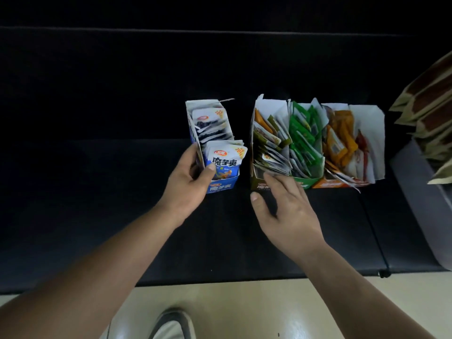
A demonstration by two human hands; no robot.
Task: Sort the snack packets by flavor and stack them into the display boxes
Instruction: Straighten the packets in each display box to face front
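The blue box (221,187) stood a little left of the frame's centre on the dark table (97,167), well filled with blue-and-white packets (225,160) standing on edge in a row. The left hand (188,182) grasped it from the left: the fingers curled around its left wall and the thumb pressed against the foremost packet near the lower corner.

Just right of centre, apart from the blue box, three more display boxes stood side by side and touching. The olive box (256,184) was leftmost, holding olive and white packets with one orange packet at the back. The green box (303,183) in the middle was packed with green packets. The orange box (327,184) on the right held orange packets, and a few of them spilled over its front edge.

The right hand (288,211) was released, fingers straight and thumb spread wide, holding nothing. Its fingertips lay at the front of the olive box, against the nearest packets there.

At the right edge of the frame, brown-and-cream bags (430,106) were piled above a grey block (420,192). A pale floor (269,309) ran along the bottom, with a shoe (171,324) at bottom centre.
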